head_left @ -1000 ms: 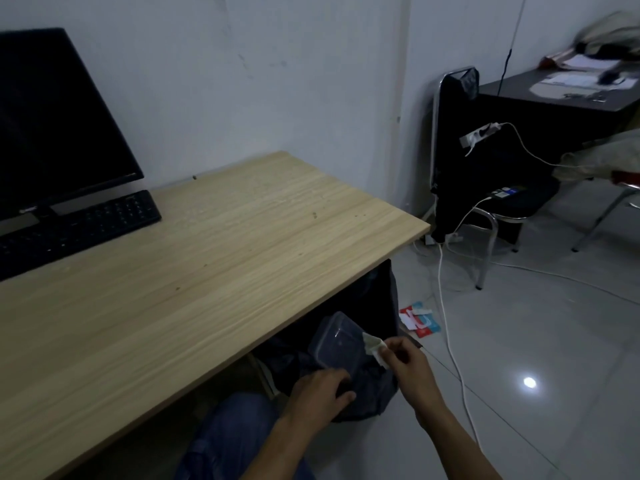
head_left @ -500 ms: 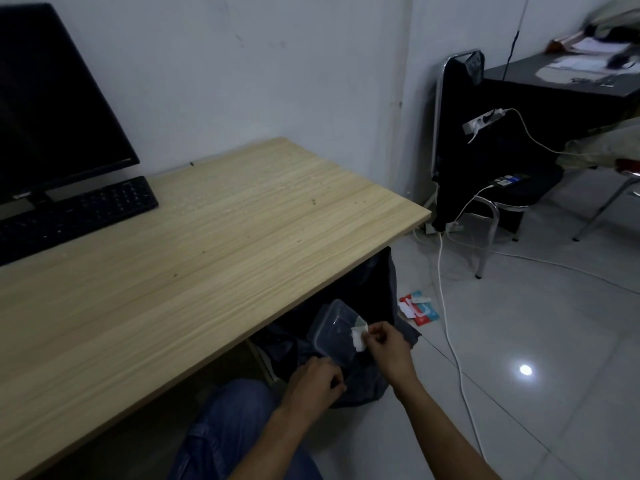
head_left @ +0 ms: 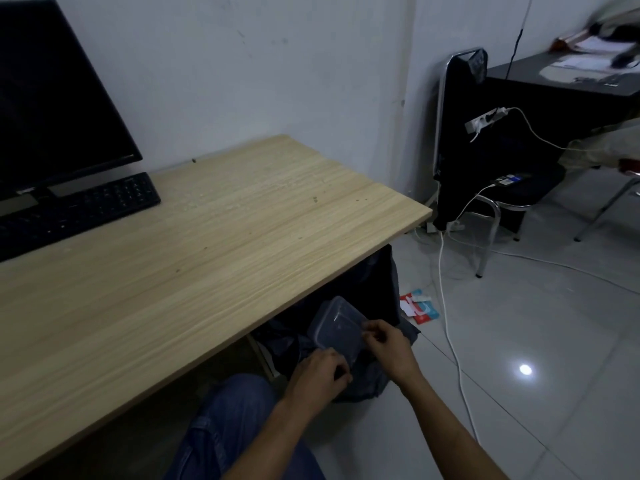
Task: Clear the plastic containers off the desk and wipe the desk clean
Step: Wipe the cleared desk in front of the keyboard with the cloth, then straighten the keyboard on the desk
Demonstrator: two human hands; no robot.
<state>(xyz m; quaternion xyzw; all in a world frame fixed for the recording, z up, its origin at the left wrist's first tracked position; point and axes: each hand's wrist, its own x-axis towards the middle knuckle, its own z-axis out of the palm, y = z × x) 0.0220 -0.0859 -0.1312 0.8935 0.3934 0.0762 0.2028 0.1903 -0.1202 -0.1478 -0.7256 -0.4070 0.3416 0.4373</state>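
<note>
Holding the clear plastic container (head_left: 335, 329) tilted over the dark bin bag (head_left: 372, 375) below the counter's near edge, close to its right-hand corner, the person seems to be dropping it in rather than setting it back: it is off the counter (head_left: 207, 258) and low, with the bag's mouth bunched up around it. The left hand (head_left: 320, 374) has its fingers (head_left: 341, 370) curled at the container's near corner, and whether they grip the plastic or the bag's rim I cannot tell in this dim light. The right hand (head_left: 386, 341) sits against the container's right edge with fingers pinched together; what they pinch is hidden. Compared with a second ago, the small white scrap that the right hand held out clear of the container no longer shows, and that hand has closed in from beside the container to touching it, while the left hand has kept its place. Judging by the bare wood, the clearing part looks nearly finished, but a few dark specks (head_left: 314, 199) dot the surface, so the wiping is probably still to come. Further back, a keyboard (head_left: 79, 209) lies at the left under a dark monitor (head_left: 52, 98), well apart from the hands, and a white cable (head_left: 450, 323) trails across the tiled floor to the right.
</note>
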